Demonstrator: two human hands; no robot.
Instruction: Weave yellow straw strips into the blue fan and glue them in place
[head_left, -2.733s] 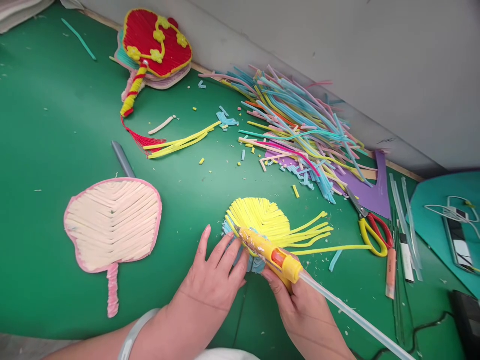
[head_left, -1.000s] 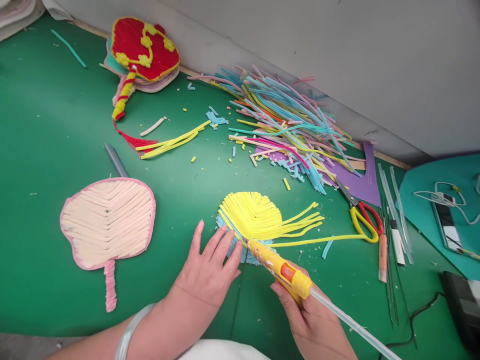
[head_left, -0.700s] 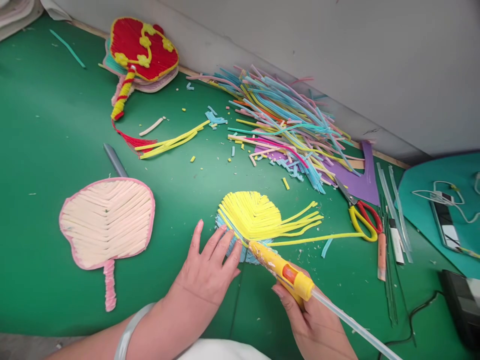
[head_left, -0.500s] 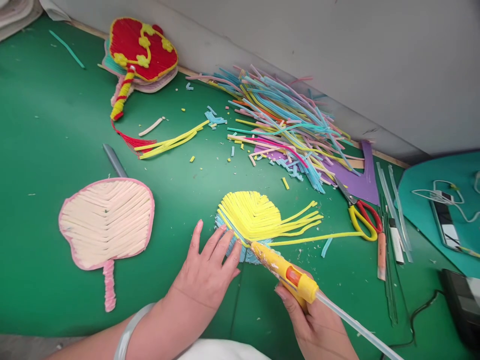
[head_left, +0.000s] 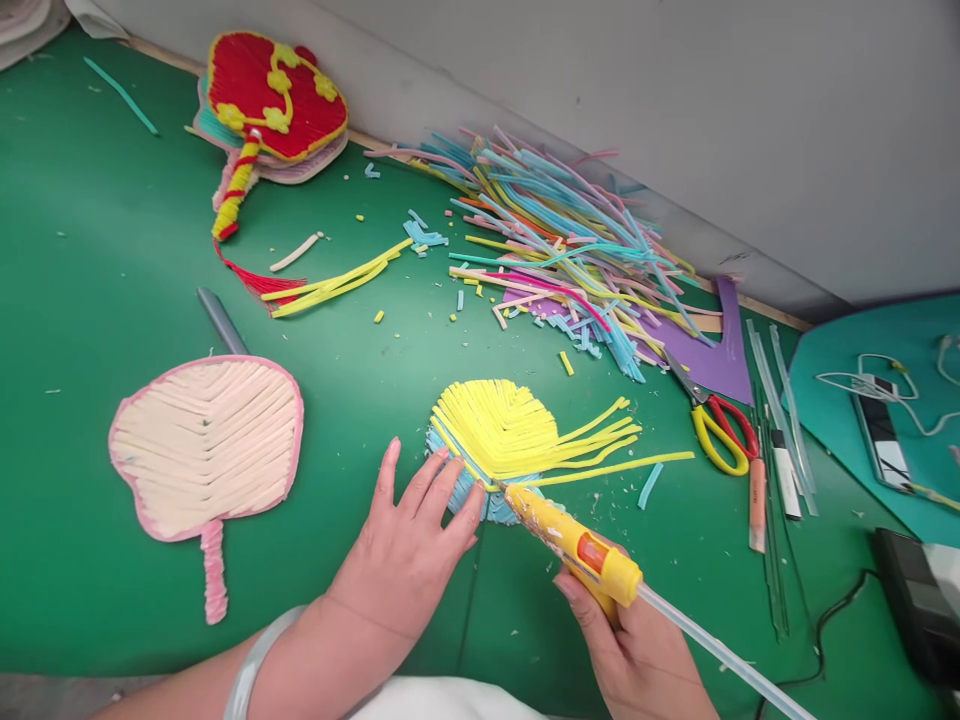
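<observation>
My right hand (head_left: 637, 640) is closed around a yellow hot glue gun (head_left: 562, 535), with a clear glue stick (head_left: 720, 645) running out of its back end. The gun's nozzle touches or nearly touches the lower edge of a round fan piece (head_left: 499, 425), covered in yellow chenille stems over a light blue layer. Several loose yellow stem ends (head_left: 600, 443) stick out to its right. My left hand (head_left: 412, 530) lies with fingers spread, the fingertips resting on the piece's lower left edge; they hide part of the blue layer.
A pale pink fan (head_left: 210, 440) lies at left. Behind it is a red and yellow fan (head_left: 277, 95) with a tassel. Heaped chenille stems (head_left: 562, 220) fill the back. Scissors (head_left: 720, 430), pens (head_left: 784, 475) and a black device (head_left: 915, 600) with a cable lie at right.
The long lower yellow stem has drawn left, its free end now short of the scissors. Both hands and the glue gun stay nearly in place; the view has shifted slightly.
</observation>
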